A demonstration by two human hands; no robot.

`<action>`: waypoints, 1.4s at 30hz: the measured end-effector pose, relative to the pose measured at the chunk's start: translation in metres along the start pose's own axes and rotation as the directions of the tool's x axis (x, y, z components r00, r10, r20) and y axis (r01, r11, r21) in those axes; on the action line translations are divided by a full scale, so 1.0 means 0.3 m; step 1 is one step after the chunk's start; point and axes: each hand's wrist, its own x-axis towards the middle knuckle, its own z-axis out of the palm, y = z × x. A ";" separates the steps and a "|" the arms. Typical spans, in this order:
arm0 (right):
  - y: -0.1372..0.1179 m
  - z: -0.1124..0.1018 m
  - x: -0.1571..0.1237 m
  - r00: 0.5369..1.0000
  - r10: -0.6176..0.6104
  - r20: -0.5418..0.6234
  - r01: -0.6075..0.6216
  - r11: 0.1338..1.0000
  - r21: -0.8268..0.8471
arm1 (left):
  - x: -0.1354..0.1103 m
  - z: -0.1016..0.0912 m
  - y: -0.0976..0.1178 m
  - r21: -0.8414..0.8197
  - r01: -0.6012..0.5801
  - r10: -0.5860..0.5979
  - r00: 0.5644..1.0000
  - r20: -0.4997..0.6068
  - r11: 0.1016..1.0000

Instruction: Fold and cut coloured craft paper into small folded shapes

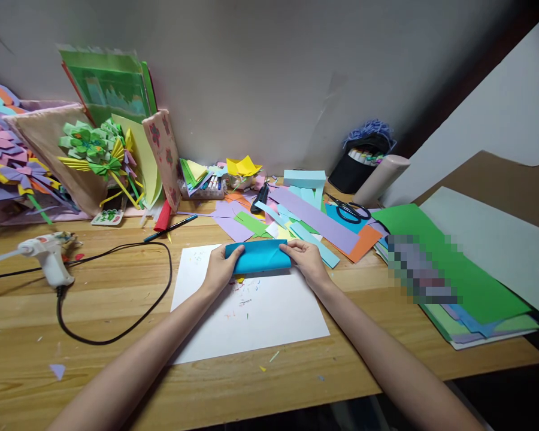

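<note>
A folded piece of blue paper [258, 257] is held up by both hands above a large white sheet [269, 317]. My left hand [223, 263] pinches its left end, thumb on the near face and fingers behind. At the right end, my right hand [306, 258] grips the top corner between thumb and fingers. The paper looks bent over along its length. Small coloured marks and a yellow scrap [240, 280] show on the white sheet just below it.
A white hot glue gun [49, 257] with a looping black cord lies left. Paper strips [314, 218], a black-handled cutter [260, 199] and scissors [350, 209] crowd the back. Stacked coloured sheets [467, 263] lie right. Paper flowers [92, 146] stand back left, a pen holder [357, 164] back right.
</note>
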 end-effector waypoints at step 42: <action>0.001 0.083 -0.049 0.984 0.027 0.176 -0.042 0.996 0.082 | -0.073 0.057 0.081 0.087 -0.264 0.258 0.963 0.075 0.960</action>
